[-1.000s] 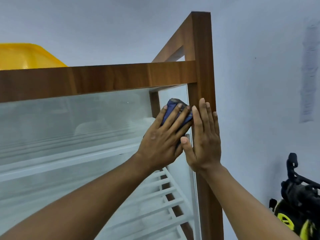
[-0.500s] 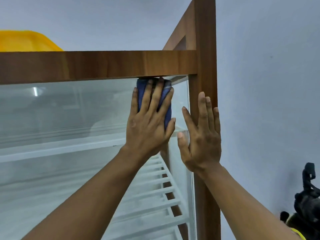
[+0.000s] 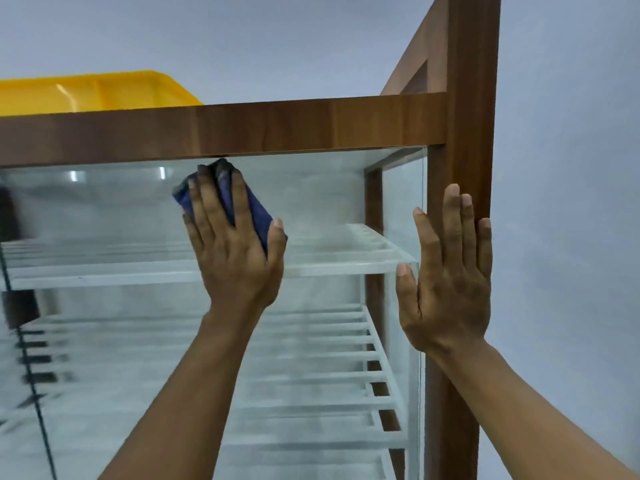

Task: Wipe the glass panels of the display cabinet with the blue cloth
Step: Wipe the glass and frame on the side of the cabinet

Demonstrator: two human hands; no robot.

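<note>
Moved: left hand and cloth have slid leftward along the top of the glass, away from the corner post where they were half a second ago; a wide stretch of bare pane now lies between the two hands. Right hand has kept its place at the post.
Left hand: palm flat, fingers spread and pointing up, pressing the cloth against the front pane; not curled around it.
Cloth: dark blue, folded into a pad, trapped between left palm and glass. Its upper end sits just under the top rail; its right edge shows between the index finger and the thumb.
Right hand: open and holding nothing, fingers together and upright. Fingers lie on the post's front face, the thumb across the edge of the glass.
Glass: front pane hazy and streaked, with small bright reflections near its top left. A side pane meets it at the right corner.
Shelves: white, slatted, seen through the pane, stacked one below another.
Frame: brown wood grain, the rail butting into the post at the upper right.
Tub: yellow, on the cabinet's top at left, only its upper part showing above the rail.
Wall: plain pale grey, behind and to the right.
</note>
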